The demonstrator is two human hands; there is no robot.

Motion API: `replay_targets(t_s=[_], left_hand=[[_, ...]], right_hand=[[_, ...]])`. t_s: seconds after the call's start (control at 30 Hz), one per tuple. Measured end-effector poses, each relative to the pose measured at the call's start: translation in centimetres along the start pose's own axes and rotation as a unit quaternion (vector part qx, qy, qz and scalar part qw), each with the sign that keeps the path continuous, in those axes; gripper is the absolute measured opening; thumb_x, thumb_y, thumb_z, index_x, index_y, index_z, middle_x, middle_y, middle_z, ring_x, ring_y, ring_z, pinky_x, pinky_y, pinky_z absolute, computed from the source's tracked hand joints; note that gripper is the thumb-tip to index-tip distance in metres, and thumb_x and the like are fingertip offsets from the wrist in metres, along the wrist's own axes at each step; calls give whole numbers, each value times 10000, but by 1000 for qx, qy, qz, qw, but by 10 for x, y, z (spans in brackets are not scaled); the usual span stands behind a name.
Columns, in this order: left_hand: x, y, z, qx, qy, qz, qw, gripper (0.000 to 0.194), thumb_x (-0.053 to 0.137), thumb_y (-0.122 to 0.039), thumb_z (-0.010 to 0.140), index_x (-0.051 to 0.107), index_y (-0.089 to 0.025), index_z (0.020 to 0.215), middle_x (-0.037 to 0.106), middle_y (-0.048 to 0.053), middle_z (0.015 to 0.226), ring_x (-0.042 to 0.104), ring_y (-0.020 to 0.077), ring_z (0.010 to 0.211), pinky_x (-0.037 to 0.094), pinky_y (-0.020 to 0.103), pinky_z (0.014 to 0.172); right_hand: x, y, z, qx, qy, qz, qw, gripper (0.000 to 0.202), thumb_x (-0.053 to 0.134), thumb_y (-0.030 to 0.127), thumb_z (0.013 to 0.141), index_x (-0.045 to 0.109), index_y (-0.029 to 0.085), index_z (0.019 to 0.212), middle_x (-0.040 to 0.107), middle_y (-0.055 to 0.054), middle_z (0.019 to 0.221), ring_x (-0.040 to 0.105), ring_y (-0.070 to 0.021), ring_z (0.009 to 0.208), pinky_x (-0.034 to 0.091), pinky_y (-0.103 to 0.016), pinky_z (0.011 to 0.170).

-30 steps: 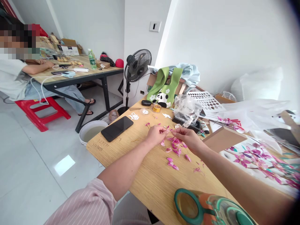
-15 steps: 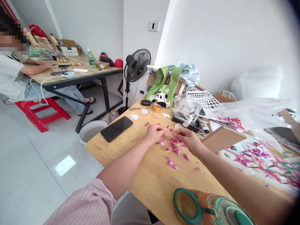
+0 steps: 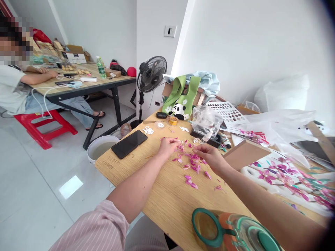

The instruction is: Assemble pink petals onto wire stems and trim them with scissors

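Several small pink petals [image 3: 193,168] lie scattered on the wooden table [image 3: 167,205]. My left hand [image 3: 167,145] rests over the far side of the pile, its fingertips pinched on a pink petal [image 3: 180,147]. My right hand [image 3: 209,156] faces it from the right, thumb and forefinger pinched together on something very thin; what it is I cannot make out. The two hands' fingertips are a few centimetres apart above the petals.
A black phone [image 3: 129,143] lies left of my hands. A clear plastic bag [image 3: 206,122], a glue bottle [image 3: 224,140], a gold wire spool [image 3: 172,120] and a cardboard piece [image 3: 246,154] lie beyond. A jar [image 3: 230,232] stands near. Another person sits at a far table [image 3: 75,87].
My left hand has shifted slightly left and away from the right hand, widening the gap between the fingertips. The view has drifted a little.
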State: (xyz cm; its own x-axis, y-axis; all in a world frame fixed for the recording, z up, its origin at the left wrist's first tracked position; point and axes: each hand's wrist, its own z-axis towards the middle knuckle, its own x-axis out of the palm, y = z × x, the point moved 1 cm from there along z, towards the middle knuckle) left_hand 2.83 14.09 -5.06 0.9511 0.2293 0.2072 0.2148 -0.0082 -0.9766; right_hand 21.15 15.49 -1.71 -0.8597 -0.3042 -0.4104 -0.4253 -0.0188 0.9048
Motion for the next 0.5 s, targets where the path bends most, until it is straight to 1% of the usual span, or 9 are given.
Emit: replay_targets(t_s=[0.2,0.27,0.33,0.43,0.5], left_hand=[[0,-1,-2,-5,4,-10,1000,130,718,-254,600,686,-131,574,599,-7,520,462,86,501,348,230,549],[1,-1,-2,-9,4,-15,1000,141,721,-264,602,687,-131,573,609,0,528,465,86,499,350,230,550],[1,-1,-2,-13,2,-21,1000,150,726,-272,603,684,-132,568,614,7,532,474,87,502,356,230,552],[1,-2,-2,-21,0,-33,999,158,734,-276,600,680,-131,567,616,14,532,485,88,504,365,227,549],[1,-3,-2,-26,3,-41,999,154,734,-269,603,680,-129,572,619,17,536,479,83,493,367,225,539]], right_hand=[[3,-2,-1,-10,18,-24,999,341,689,496,614,614,174,698,546,22,588,427,-95,508,338,-242,489],[4,-3,-1,-11,24,-49,998,338,674,499,623,640,171,702,571,11,593,444,-102,510,346,-246,492],[4,-4,-2,-8,24,-87,996,329,670,490,630,679,167,695,571,7,556,442,-109,493,336,-253,485],[1,1,-4,-13,-6,-155,988,307,665,468,647,708,165,634,510,15,459,420,-119,457,301,-265,470],[-1,7,-6,-29,-42,-192,980,307,640,459,678,705,165,617,507,7,460,437,-133,472,309,-274,485]])
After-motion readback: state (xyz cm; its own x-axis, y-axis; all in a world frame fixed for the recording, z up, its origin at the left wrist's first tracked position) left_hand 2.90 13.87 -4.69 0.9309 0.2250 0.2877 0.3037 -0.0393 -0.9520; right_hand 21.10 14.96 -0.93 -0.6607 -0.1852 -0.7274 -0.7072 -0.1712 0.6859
